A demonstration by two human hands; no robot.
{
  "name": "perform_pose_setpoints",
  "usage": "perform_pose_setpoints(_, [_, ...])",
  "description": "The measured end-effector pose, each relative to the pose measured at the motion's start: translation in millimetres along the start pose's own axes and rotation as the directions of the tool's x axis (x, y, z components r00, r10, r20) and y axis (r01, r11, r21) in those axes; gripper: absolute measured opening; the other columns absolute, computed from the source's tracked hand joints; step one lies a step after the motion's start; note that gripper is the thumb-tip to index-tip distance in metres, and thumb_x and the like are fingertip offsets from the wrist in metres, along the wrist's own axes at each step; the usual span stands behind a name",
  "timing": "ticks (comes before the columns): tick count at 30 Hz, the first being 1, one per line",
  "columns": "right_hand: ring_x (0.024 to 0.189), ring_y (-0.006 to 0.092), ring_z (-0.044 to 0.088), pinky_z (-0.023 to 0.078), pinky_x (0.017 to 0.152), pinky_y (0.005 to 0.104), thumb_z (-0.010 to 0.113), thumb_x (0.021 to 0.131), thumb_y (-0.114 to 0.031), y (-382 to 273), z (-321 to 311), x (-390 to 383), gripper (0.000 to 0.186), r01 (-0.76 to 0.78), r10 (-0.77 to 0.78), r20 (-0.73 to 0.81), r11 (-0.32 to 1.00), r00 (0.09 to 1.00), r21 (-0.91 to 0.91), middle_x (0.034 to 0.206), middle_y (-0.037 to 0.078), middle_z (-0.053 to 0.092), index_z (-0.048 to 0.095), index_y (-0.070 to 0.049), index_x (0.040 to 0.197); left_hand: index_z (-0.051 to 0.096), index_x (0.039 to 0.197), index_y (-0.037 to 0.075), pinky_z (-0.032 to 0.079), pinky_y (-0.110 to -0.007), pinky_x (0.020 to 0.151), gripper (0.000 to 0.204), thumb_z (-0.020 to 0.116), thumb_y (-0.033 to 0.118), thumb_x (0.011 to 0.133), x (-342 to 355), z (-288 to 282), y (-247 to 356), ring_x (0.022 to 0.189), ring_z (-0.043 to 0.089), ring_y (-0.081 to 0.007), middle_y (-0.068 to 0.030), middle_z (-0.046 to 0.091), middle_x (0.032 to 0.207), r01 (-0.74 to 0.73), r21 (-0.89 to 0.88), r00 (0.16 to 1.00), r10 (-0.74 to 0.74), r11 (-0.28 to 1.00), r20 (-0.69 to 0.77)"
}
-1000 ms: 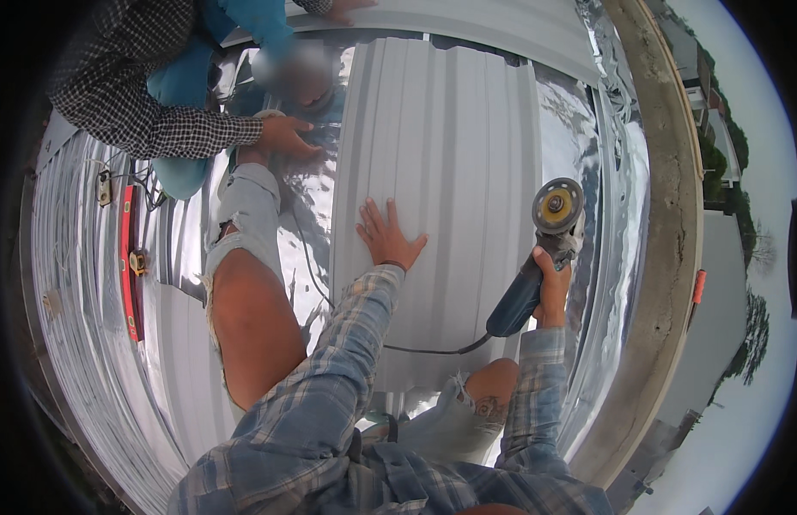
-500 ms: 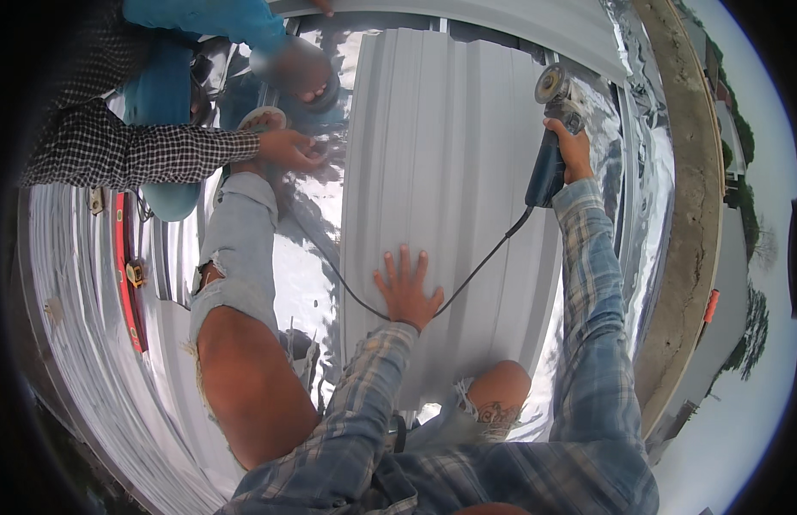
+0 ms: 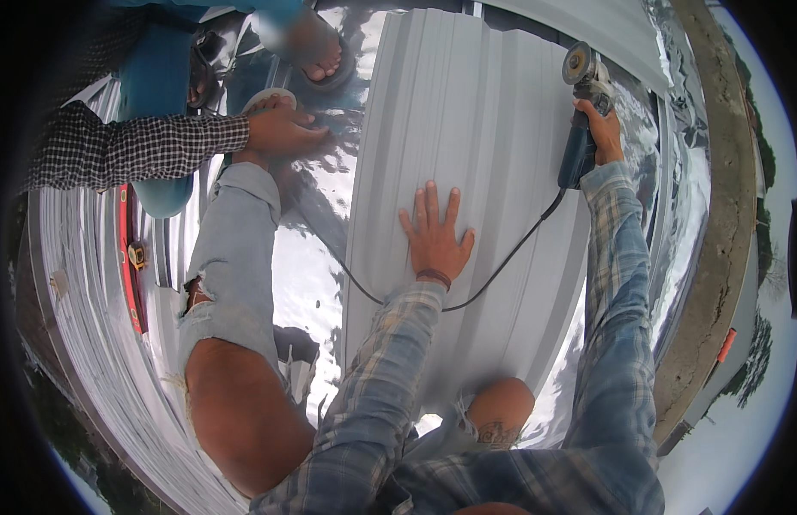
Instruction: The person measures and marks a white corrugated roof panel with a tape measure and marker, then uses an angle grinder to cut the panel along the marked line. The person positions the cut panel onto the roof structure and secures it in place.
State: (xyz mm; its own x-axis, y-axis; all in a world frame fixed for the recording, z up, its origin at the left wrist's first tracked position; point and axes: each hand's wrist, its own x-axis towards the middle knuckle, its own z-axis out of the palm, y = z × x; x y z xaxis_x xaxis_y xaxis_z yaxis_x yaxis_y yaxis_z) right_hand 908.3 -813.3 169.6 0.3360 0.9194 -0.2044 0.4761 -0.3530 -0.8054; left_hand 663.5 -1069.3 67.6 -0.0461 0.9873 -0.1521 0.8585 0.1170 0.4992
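A long grey corrugated metal sheet (image 3: 484,137) lies in front of me, with my knee against its near end. My left hand (image 3: 439,240) is spread flat on the middle of the sheet, fingers apart and holding nothing. At the sheet's far right edge, my right hand (image 3: 601,133) is wrapped round the dark body of an angle grinder (image 3: 575,154). The grinder's round disc (image 3: 579,63) points away from me. From its back end a black cord (image 3: 536,230) runs under my left forearm and off to the left.
A person's hand (image 3: 282,131) in a checked sleeve reaches in from the left; another person's sandalled foot (image 3: 323,69) stands beyond it. On the left lie a red spirit level (image 3: 130,275) and a tape measure (image 3: 137,255). Shiny foil surrounds the sheet; a concrete ledge (image 3: 716,215) runs along the right.
My left hand has slid farther up the sheet. The grinder in my right hand has moved a little farther away and to the right in the picture.
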Motion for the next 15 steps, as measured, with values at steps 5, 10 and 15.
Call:
perform_pose_setpoints(5, [0.060, 0.0180, 0.063, 0.054, 0.054, 0.0309, 0.076, 0.073, -0.029, 13, 12, 17, 0.051, -0.020, 0.013, 0.043, 0.985, 0.999, 0.172, 0.079, 0.011, 0.064, 0.054, -0.001, 0.109, 0.030, 0.149, 0.019, 0.008, -0.063, 0.113, 0.070, 0.054, 0.045, 0.088, 4, 1, 1, 0.145, 0.010, -0.0345, -0.0176, 0.014, 0.155, 0.006, 0.021, 1.000, -0.005, 1.000, -0.025])
perform_pose_setpoints(10, [0.070, 0.0203, 0.065, 0.054, 0.060, 0.0332, 0.074, 0.075, -0.025, 8, 21, -3, 0.048, -0.065, 0.037, 0.104, 0.958, 0.994, 0.278, 0.087, 0.010, 0.062, 0.054, 0.000, 0.112, 0.033, 0.147, 0.017, 0.008, -0.064, 0.113, 0.066, 0.053, 0.043, 0.089, 1, 0, -2, 0.144, 0.014, -0.0351, -0.0185, 0.019, 0.153, 0.010, 0.007, 0.997, -0.009, 1.000, -0.080])
perform_pose_setpoints(15, [0.074, 0.0215, 0.065, 0.054, 0.061, 0.0342, 0.073, 0.076, -0.024, 24, 0, -38, 0.048, -0.112, 0.098, 0.059, 0.936, 0.993, 0.333, 0.089, 0.011, 0.060, 0.054, 0.001, 0.112, 0.043, 0.140, 0.017, 0.011, -0.060, 0.115, 0.057, 0.057, 0.039, 0.089, -2, 5, 1, 0.142, 0.021, -0.0318, -0.0154, 0.026, 0.150, 0.040, -0.101, 0.992, -0.051, 0.994, -0.115])
